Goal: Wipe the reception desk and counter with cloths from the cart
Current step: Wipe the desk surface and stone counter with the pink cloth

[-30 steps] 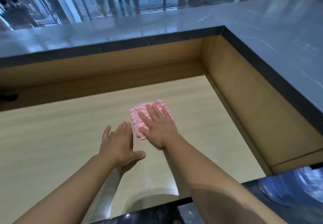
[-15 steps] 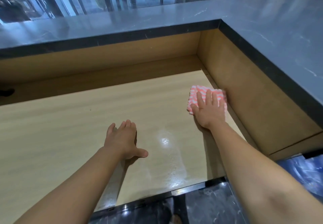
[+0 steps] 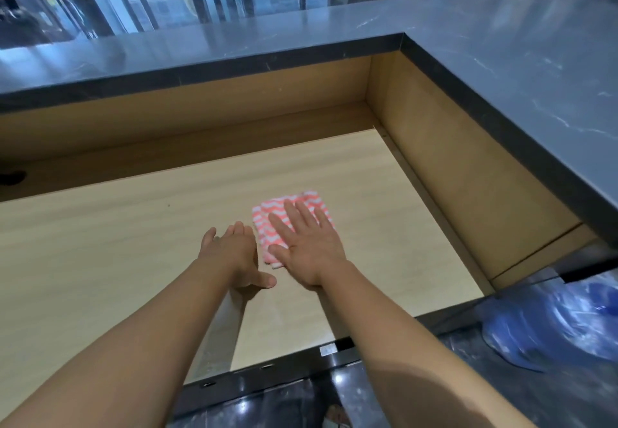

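A folded pink-and-white zigzag cloth lies on the light wooden desk top, right of its middle. My right hand presses flat on the cloth with straight, spread fingers and covers its near right part. My left hand rests flat on the bare wood just left of the cloth, fingers together and thumb out to the right. The grey marble counter wraps round the desk at the back and on the right, well above it.
Wooden panels wall the desk at the back and right. A dark cable hole sits at the far left. Something blue and blurred lies low at the right. Dark glossy floor shows below the desk's front edge.
My right hand has slid the cloth from the desk's right wall back left toward the middle, beside my left hand. My left hand has stayed about where it was.
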Motion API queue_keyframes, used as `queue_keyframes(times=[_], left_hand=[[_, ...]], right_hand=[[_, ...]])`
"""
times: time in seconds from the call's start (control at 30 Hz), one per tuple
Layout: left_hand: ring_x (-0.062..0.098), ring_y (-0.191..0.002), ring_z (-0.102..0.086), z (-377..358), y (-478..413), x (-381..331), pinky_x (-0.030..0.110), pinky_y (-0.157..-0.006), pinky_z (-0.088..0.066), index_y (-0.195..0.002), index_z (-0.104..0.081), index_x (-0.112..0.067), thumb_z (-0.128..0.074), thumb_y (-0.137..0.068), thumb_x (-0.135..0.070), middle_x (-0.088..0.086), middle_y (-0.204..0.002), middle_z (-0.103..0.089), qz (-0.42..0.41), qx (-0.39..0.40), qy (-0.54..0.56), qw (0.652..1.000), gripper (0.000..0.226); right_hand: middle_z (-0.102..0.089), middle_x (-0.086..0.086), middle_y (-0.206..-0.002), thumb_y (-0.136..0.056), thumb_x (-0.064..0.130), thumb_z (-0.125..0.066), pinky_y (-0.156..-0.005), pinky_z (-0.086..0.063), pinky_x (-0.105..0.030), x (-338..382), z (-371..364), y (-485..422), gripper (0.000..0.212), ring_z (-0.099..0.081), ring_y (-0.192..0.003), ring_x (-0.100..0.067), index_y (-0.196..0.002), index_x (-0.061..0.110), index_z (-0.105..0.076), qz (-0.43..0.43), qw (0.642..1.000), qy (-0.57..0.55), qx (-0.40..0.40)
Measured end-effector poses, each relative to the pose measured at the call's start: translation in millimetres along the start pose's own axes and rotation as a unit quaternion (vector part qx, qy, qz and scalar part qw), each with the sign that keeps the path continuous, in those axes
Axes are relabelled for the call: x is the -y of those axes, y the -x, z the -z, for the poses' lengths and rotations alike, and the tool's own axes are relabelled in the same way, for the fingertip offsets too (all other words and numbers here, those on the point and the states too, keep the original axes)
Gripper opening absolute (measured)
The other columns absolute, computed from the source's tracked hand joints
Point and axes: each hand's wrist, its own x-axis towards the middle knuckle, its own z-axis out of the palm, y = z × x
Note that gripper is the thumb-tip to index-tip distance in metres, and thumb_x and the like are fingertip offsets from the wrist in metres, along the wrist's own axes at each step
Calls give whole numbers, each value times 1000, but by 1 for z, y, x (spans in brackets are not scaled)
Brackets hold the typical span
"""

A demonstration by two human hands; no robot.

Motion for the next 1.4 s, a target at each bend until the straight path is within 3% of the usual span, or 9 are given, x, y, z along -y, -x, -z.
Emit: queue_keyframes(times=[0.07,0.23,0.37,0.53,0.83,0.93,1.03,1.13,1.4], left_hand=[[20,-144,-22,0,-1,0,45,-117,-10,-143,-29,-11,-65,-69,-73,6,-152,-28,4,0,4,1000,103],[25,-136,-27,-4,-4,3,42,-104,-38,-138,-29,-7,-72,-66,-67,9,-145,-29,-12,1,62,998,103],[27,-138,-24,-8,-5,6,43,-105,-38,-139,-28,-4,-74,-65,-66,12,-148,-25,-18,0,86,996,106],[27,-138,-23,-9,-8,6,41,-104,-38,-139,-28,-4,-75,-65,-65,12,-147,-25,-22,-3,85,996,106],[31,-141,-20,-6,-7,5,38,-111,-30,-142,-26,1,-71,-70,-66,17,-150,-22,-23,9,72,997,108],[31,-141,-20,-2,-2,1,33,-110,-25,-134,-39,1,-66,-77,-62,19,-149,-24,-29,9,78,997,89],[32,-141,-20,-3,-1,3,35,-110,-26,-139,-31,2,-68,-74,-64,20,-150,-23,-24,13,80,996,100],[32,-141,-20,-5,-4,5,38,-111,-28,-143,-24,1,-72,-70,-64,18,-151,-22,-18,16,85,996,109],[31,-138,-25,-6,-9,6,38,-109,-31,-141,-27,0,-73,-69,-63,15,-144,-28,-29,0,81,996,106]], right_hand=[[22,2,-161,-100,57,-15,-118,17,-40,-27,5,4,62,24,-147,-17,-154,37,8,-22,1000,4,-5],[15,-1,-163,-101,55,-17,-120,9,-40,-106,20,22,61,15,-149,-18,-155,33,4,-133,991,1,-19],[10,-4,-164,-102,52,-15,-120,-2,-43,-143,26,30,60,11,-150,-22,-156,31,1,-202,979,7,-23],[17,-8,-162,-103,49,-13,-119,10,-48,-110,18,22,60,17,-149,-27,-155,30,8,-263,964,-29,-27],[31,-7,-156,-102,51,-5,-117,18,-48,22,-11,33,59,34,-141,-26,-151,29,21,-106,994,-4,-17],[31,-3,-157,-102,52,-8,-116,19,-46,31,-13,36,60,34,-142,-23,-152,30,17,-81,997,-4,0],[25,1,-159,-101,55,-12,-117,19,-41,9,-7,39,61,29,-145,-18,-153,34,12,-47,999,-5,-4],[20,1,-161,-101,55,-15,-119,15,-39,-33,0,45,61,22,-147,-17,-154,35,7,-78,997,-4,-17],[10,-6,-164,-102,51,-15,-120,-5,-45,-137,14,68,60,9,-150,-25,-156,29,1,-232,972,-3,-22]])
